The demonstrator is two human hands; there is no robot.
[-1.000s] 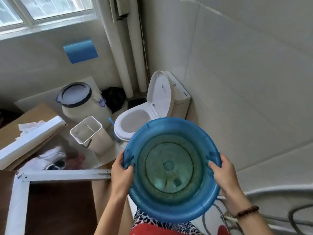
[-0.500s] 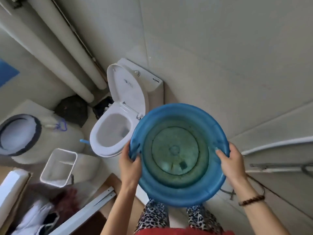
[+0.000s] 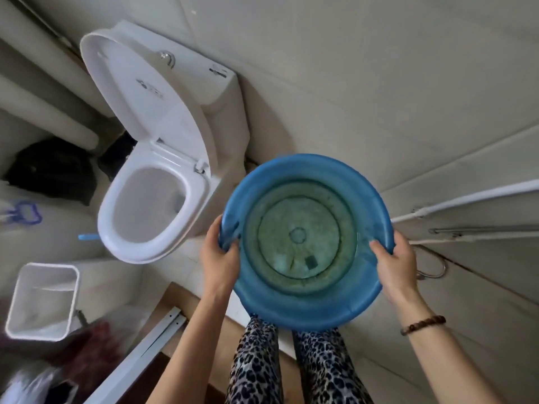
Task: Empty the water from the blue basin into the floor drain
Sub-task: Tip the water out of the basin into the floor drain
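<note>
Blue basin (image 3: 303, 304) held level above the floor by both hands.

The basin is gripped at its left rim by the left hand (image 3: 219, 256) and at its right rim by the right hand (image 3: 394, 265), the fingers (image 3: 376, 246) of each being curled over the edge and closed on it. A shallow layer of water is seen over the greenish bottom. The basin is carried in front of the legs in leopard-print trousers (image 3: 256, 363). A white toilet (image 3: 151, 211) with raised lid is placed just to the left, and a white bin (image 3: 43, 301) stands further left. A beaded bracelet (image 3: 423, 324) is worn on the right wrist.
</note>
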